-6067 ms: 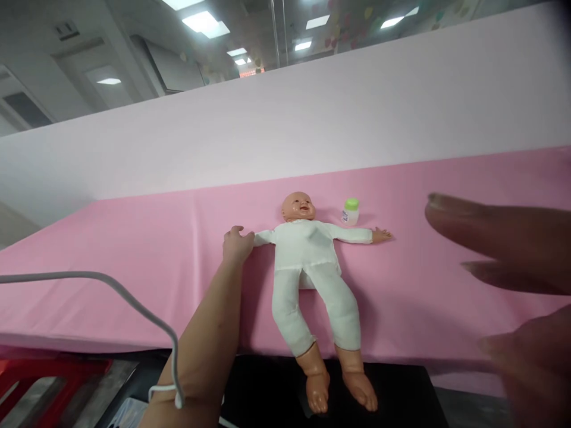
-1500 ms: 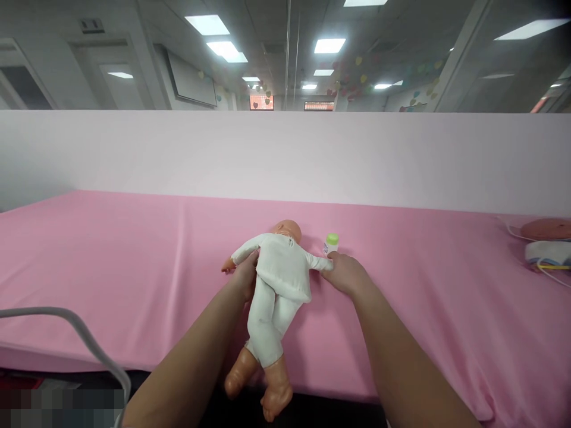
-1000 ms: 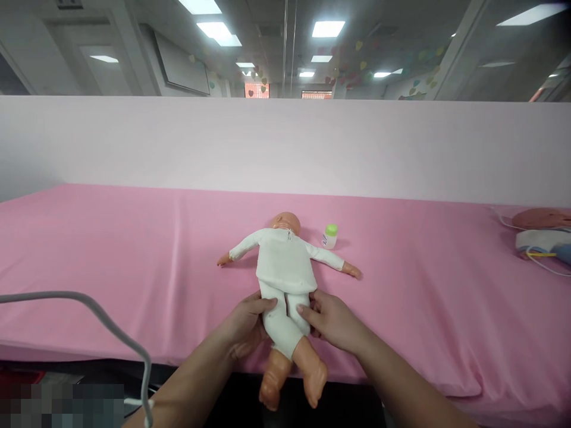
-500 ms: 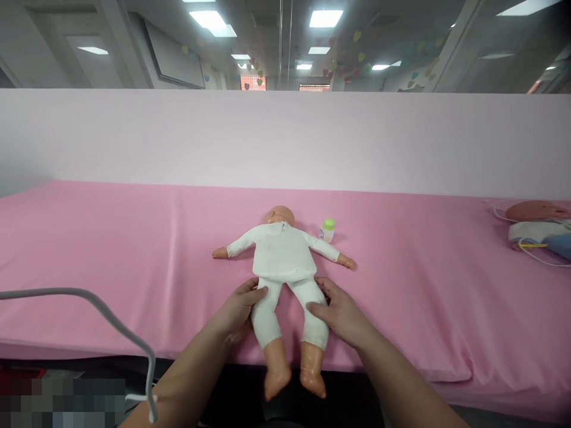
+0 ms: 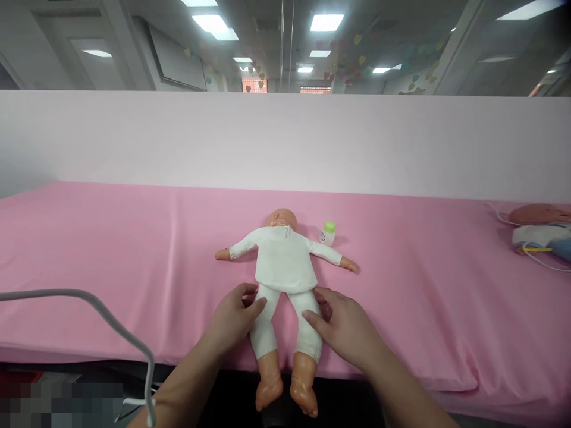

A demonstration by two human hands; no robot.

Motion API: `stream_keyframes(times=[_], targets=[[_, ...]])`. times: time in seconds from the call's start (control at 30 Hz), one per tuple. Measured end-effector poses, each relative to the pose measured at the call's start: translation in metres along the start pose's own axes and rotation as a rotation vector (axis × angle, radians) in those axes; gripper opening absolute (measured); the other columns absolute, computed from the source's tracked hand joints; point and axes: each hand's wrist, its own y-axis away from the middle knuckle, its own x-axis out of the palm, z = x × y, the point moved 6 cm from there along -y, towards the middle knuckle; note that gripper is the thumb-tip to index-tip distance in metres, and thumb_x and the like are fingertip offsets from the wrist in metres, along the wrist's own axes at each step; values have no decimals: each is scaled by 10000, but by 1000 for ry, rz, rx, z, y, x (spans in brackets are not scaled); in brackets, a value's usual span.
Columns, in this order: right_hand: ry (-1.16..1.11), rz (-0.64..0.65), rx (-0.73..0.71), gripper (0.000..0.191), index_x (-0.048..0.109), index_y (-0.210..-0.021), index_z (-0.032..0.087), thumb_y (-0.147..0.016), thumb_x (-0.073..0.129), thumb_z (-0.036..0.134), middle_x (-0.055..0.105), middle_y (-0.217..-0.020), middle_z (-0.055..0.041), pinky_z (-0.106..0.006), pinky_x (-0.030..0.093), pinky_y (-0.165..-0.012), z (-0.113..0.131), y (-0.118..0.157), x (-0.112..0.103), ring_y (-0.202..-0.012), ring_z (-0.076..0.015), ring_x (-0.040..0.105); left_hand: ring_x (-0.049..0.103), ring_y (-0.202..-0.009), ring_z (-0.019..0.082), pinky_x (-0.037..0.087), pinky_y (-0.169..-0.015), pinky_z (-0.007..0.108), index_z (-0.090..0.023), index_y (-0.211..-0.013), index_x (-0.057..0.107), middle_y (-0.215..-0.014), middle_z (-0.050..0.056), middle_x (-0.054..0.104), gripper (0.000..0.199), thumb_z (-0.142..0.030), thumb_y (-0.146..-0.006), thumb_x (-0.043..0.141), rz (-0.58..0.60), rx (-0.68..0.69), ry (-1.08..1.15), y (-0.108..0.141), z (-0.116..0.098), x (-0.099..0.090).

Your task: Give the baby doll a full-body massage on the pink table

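Observation:
A baby doll [image 5: 286, 261] in a white top and white trousers lies on the pink sheet [image 5: 134, 255], head away from me and arms spread wide. Its bare feet stick out past the near edge of the bed. My left hand [image 5: 236, 312] is at the doll's thigh on the left, thumb on top and fingers beside the hip. On the opposite thigh, my right hand [image 5: 341, 321] has the same loose hold, its thumb over the cloth. The undersides of both grips are hidden. A small bottle with a green cap [image 5: 328, 233] stands just beyond the doll's right-side arm.
At the far right lies another doll [image 5: 539, 215] with blue and white cloth and a thin tube. A grey hose [image 5: 98, 306] curves in from the left, near my left forearm. Behind the bed rises a white wall panel [image 5: 285, 142] with glass above.
The doll's lower legs have shifted to the left and lie a little straighter. My hands stay at its thighs, with the fingers looking slightly looser. The view has tipped a little.

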Motion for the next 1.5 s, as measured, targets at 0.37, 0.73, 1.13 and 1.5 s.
stream_keyframes(times=[0.37, 0.73, 1.13, 1.5], targets=[[176, 138, -325, 680, 382, -1645, 207, -1019, 535, 423, 338, -1707, -71, -547, 257, -1316, 20, -9, 32, -1594, -313, 305, 433, -1523, 375, 288, -1280, 577, -163, -1465, 624, -1577, 170, 549, 519, -221, -951, 582, 72, 735, -431, 10, -45, 40], [211, 229, -285, 681, 469, -1599, 153, -1004, 551, 474, 406, -1667, -107, -504, 305, -1300, 35, -25, 27, -1554, -320, 390, 510, -1465, 388, 348, -1238, 577, -120, -1433, 658, -1504, 203, 608, 481, -258, -987, 544, 55, 673, -506, -6, -42, 34], [174, 257, -284, 764, 435, -1615, 158, -994, 571, 582, 383, -1669, -144, -526, 307, -1283, 28, -47, 33, -1560, -335, 376, 413, -1528, 403, 266, -1271, 549, -93, -1453, 621, -1581, 225, 522, 541, -211, -926, 591, 135, 686, -473, -35, -32, 41], [188, 315, -256, 906, 314, -1665, 157, -960, 583, 657, 261, -1729, -124, -517, 254, -1303, 28, -70, 12, -1611, -337, 247, 342, -1571, 370, 205, -1289, 548, -98, -1493, 578, -1632, 217, 452, 550, -364, -1013, 538, 121, 720, -429, -51, -55, 32]])
